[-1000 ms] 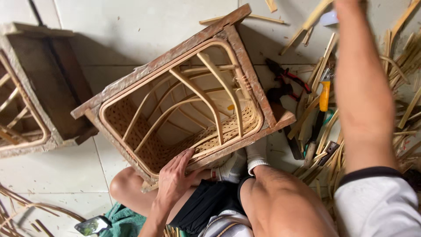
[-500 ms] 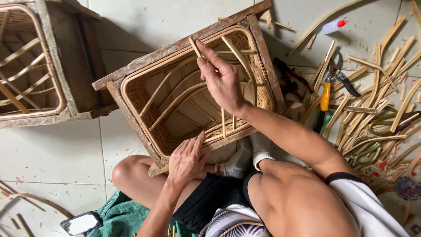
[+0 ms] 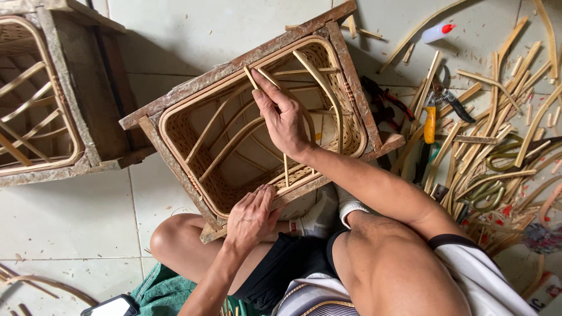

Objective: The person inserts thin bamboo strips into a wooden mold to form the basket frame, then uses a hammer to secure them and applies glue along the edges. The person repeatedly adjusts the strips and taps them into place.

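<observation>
Right hand [image 3: 285, 120] shifted its cane strip [image 3: 270, 96] inside basket rim [image 3: 175, 105].

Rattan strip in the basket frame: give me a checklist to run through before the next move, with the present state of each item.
1. Right hand grips the rattan strip: ok, fingers closed on it near its upper end.
2. Left hand steadies the basket frame: ok, palm rests on the near rim.
3. Lower end of the strip seated in the weave: cannot tell, the hand and ribs hide it.
4. Frame braced against the legs: ok, near rim rests by the knee.
5. Cutters within reach: ok, on the floor right of the frame.
6. Glue bottle capped: ok, red cap on.
</observation>
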### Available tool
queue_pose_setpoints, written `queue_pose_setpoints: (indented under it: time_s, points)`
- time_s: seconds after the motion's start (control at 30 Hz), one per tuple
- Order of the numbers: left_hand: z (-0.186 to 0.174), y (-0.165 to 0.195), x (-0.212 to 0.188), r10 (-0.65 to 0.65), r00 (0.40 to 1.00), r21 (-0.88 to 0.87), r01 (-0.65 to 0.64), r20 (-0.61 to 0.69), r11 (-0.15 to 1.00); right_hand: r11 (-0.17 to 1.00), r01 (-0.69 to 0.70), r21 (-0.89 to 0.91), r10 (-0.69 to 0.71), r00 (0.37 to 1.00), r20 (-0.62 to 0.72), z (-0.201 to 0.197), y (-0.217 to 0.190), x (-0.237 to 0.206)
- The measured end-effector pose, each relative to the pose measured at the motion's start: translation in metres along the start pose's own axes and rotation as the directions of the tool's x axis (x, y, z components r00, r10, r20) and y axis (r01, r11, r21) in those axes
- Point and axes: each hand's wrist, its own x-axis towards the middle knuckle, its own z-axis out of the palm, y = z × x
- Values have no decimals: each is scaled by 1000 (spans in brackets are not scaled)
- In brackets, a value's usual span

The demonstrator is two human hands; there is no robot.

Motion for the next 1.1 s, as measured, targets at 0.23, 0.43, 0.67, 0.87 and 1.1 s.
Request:
queue_pose_setpoints:
  time_s: [0.23, 0.43, 0.67, 0.87, 1.1]
  points:
    - [0, 1, -2, 15, 1000, -35, -15, 13, 999, 992, -126, 8, 123, 979, 159, -9, 10, -7]
    - [3, -1, 0, 15, 1000, -37, -14, 20, 999, 998, 51, 33, -55, 986, 160, 2, 30, -2]
    - [-45, -29, 36, 192, 981, -135, -189, 9, 973, 977, -94, -193, 133, 970, 202, -1, 18, 2]
    - [-112, -118, 145, 282, 923, 239, -221, -263, 946, 844, -265, -466, 425, 860, 282, -10, -3, 6]
    - [-109, -111, 157, 303, 928, 137, -278, -219, 951, 981, -117, -152, 151, 960, 234, -9, 6, -6]
